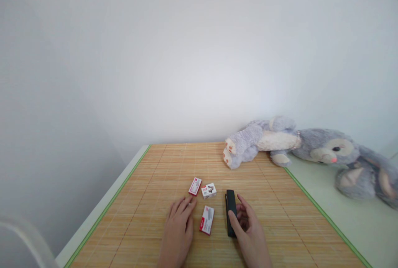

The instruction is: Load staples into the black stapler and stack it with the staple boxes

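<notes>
A black stapler rests on the bamboo mat, its long side running away from me. My right hand is at its right side, thumb on the stapler and the other fingers curled alongside; part of the grip is hidden. My left hand lies flat on the mat, fingers stretched forward and holding nothing. Just past its fingertips is a small red-and-white box. To the right of that sits a white box with a dark clip-like picture. Between my hands lies another red-and-white box with a staples picture.
The bamboo mat with green edging covers a pale table. A grey plush rabbit lies across the back right, its feet on the mat. A white wall stands behind. A pale curved thing shows at the lower left.
</notes>
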### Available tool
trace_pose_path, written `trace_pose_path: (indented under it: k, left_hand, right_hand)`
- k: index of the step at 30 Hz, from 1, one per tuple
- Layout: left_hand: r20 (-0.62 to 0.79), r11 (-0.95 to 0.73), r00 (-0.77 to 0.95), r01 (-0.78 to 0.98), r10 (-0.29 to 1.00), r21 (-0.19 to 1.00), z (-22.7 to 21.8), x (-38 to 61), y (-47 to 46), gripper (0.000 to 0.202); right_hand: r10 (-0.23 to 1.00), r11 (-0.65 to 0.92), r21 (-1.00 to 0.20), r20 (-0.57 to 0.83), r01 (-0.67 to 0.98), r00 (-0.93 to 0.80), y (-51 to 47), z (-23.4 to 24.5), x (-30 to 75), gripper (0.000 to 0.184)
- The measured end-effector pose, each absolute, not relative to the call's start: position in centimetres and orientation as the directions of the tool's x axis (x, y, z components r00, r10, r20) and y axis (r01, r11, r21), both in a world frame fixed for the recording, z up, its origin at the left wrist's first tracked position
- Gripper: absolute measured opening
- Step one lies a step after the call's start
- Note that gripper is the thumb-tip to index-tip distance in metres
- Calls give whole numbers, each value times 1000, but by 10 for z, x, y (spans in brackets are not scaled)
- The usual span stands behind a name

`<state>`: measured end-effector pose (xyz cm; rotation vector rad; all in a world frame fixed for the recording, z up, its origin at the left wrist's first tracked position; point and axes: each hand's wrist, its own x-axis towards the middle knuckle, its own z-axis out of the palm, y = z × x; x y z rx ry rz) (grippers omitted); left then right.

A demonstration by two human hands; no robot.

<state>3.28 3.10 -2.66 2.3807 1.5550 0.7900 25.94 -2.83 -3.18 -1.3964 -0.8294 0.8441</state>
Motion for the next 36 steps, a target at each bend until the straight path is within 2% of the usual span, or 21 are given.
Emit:
trace_pose_path:
  k: [4,6,10,12,16,21,25,28,31,34,36]
  left_hand:
    - [371,-410,258,808,892,424,-25,36,27,44]
    - [380,-406,243,799,893,443,-27,48,19,39]
    - [353,-418,268,776,896,472,-30,83,9,52]
    - [330,-424,288,761,899,490,-29,97,11,58]
    - [311,-503,396,695,864,514,-30,100,14,59]
    - [335,-496,369,705,867,507,-55,82,2,47]
    - [308,-462,350,751,885,473,-78,77,-17,66]
    - [280,-423,325,782,903,457,-85,75,-22,81]
    - [289,-399,293,799,911,450,-84,72,-21,80]
    - [325,-386,256,807,910,446,-81,70,-20,76]
    - [343,-377,234,812,910,446,-79,71,-21,75]
  right_hand:
    - [874,1,-997,35,71,484,-26,-31,257,81]
    - [867,9,-994,61,107,495,-25,-31,255,76]
    - [850,40,-971,157,236,503,-28,-32,258,53]
    - [847,65,-943,225,327,481,-32,-33,265,48]
    - [880,96,-856,311,508,359,-36,-31,284,44]
    - [932,80,-726,298,683,208,-18,-15,291,38]
    - [969,116,-670,238,733,64,4,2,275,28]
    - [974,167,-662,226,730,-19,13,13,261,25]
    - [968,226,-734,240,641,-66,19,20,251,26]
    - [970,234,-897,240,374,-33,23,19,252,22]
    - [978,204,-957,210,206,9,24,16,256,23]
